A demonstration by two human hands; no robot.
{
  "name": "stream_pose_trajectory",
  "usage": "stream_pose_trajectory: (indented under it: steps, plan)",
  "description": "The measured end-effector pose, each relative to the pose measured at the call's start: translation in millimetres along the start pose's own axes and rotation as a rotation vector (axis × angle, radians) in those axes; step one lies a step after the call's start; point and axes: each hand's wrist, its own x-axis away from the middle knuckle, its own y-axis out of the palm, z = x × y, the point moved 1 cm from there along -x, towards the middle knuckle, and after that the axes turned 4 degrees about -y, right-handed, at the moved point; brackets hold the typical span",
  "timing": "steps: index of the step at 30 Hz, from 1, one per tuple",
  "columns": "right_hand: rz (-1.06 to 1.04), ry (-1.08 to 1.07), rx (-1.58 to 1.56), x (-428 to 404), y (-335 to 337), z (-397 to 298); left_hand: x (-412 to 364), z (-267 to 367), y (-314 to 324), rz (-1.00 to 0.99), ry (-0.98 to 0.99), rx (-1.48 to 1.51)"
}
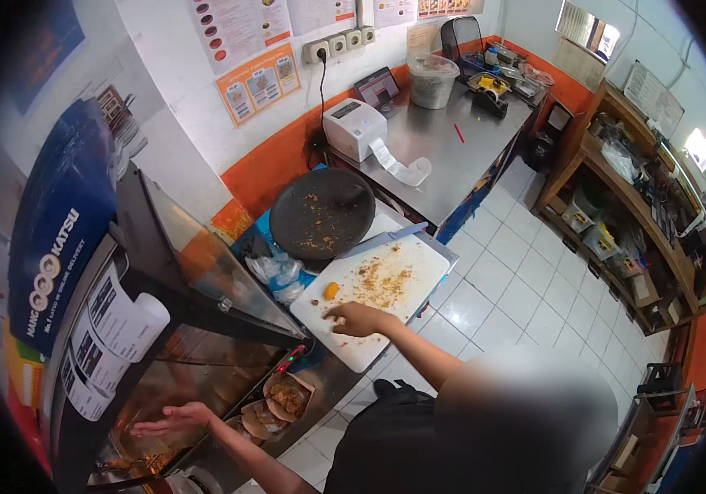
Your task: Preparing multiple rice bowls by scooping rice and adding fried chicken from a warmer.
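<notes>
My right hand [358,320] is over the near part of a white cutting board [343,349], its fingers bent and apart, with no held thing visible. Brown crumbs [383,278] and a small yellow-orange piece [332,291] lie on the board. Along its far edge rests a blue-grey knife [383,239]. Beyond it is a round dark pan [322,213] with crumbs on it. My left hand [174,420] is stretched out, palm partly showing and empty, by the lit food display case [189,370]. Paper food boxes [288,398] with fried food stand between the hands.
A glass panel [204,247] rises beside the board, near crumpled plastic bags [275,268]. A label printer [356,129], a lidded plastic bucket [433,80] and a red pen [459,133] are on the steel table [414,136]. Wooden shelves [630,210] stand across the tiled floor.
</notes>
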Motion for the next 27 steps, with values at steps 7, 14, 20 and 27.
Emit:
stream_pose_trajectory:
  steps: [7, 14, 20, 27]
  plan:
    - [-0.155, 0.112, 0.115, 39.6, 39.5, -15.2, -37.9, -117.2, -30.6, 0.009, 0.073, -0.057]
    - [-0.017, -0.134, 0.094, 63.6, 18.0, -114.6, -68.0, -210.3, -73.1, -0.373, -0.321, -0.289]
    - [-0.005, -0.389, 0.042, 85.5, 1.2, -256.4, -96.4, -249.3, -142.0, -0.417, -0.305, -0.050]
    - [0.520, -0.813, -0.084, 16.8, 35.1, -382.8, -67.8, -233.9, -191.3, -0.758, -0.553, 0.001]
